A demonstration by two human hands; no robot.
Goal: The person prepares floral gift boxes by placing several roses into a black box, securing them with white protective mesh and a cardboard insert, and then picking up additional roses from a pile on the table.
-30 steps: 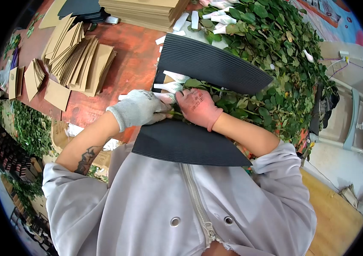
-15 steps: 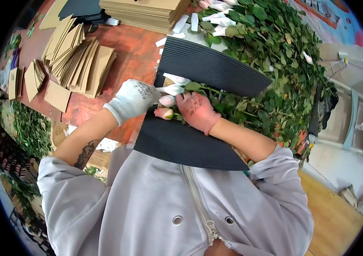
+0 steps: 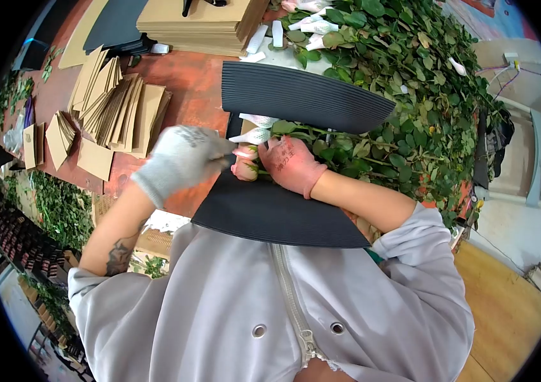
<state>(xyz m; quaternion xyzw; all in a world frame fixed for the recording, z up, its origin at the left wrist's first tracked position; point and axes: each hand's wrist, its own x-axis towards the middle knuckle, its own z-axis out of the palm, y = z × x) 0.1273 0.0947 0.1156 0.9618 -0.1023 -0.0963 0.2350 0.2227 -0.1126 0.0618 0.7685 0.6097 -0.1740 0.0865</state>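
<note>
Bare pink rose heads [image 3: 245, 168] lie beside roses in white net sleeves [image 3: 254, 135] between two flaps of black corrugated sheet [image 3: 305, 95]. My right hand [image 3: 292, 167], in a pink glove, is closed around the rose stems just behind the heads; its fingertips are partly hidden. In a whitish glove, my left hand [image 3: 184, 159] is just left of the rose heads, fingers drawn together and blurred. Whatever it may hold cannot be made out. The sheet's lower flap [image 3: 280, 213] lies close against my jacket.
Leafy rose stems [image 3: 397, 95] are heaped to the right. Kraft cardboard pieces [image 3: 108, 105] fan out on the red table [image 3: 184, 76], with a thick cardboard stack [image 3: 200, 28] behind. Loose white sleeves [image 3: 277, 34] lie near that stack. A pale chair [image 3: 525, 153] stands at right.
My left hand has pulled left, away from the roses. One rose that wore a net sleeve now shows a bare pink head. My right hand has stayed on the stems.
</note>
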